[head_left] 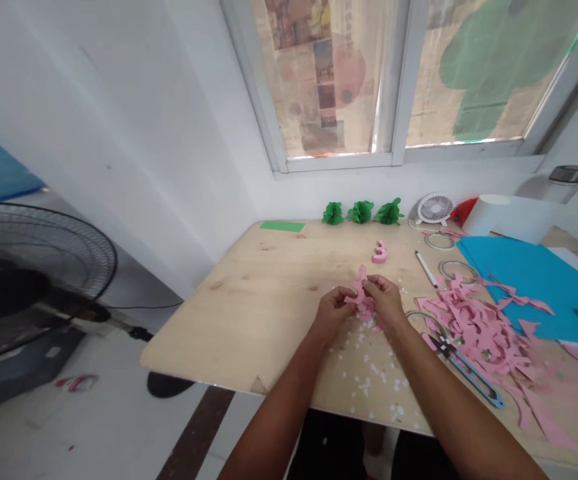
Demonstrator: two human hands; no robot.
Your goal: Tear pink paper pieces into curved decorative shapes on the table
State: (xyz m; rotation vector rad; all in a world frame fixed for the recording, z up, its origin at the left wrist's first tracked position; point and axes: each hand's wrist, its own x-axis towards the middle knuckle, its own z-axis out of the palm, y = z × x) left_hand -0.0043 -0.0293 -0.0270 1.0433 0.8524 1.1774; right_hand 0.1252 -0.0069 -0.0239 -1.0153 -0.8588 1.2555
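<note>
Between my two hands is a curvy pink cut-out [360,287], pinched from both sides just above the table. My left hand [335,308] grips its lower left end with thumb and fingers. At its upper right side, my right hand [385,297] has its fingertips closed on it. More pink pieces lie under and between the hands, partly hidden by them. Farther back on the table rests a pink piece shaped like a 3 [379,253]. Small white bits [365,387] are scattered on the wood in front of my hands.
Right of my hands lie a heap of pink scraps [489,327], blue-handled scissors [473,380], tape rolls [439,241], a white pen [425,269] and blue sheets [543,283]. Green paper shapes [361,212] and a small fan [434,209] line the wall. A large fan [83,260] stands left.
</note>
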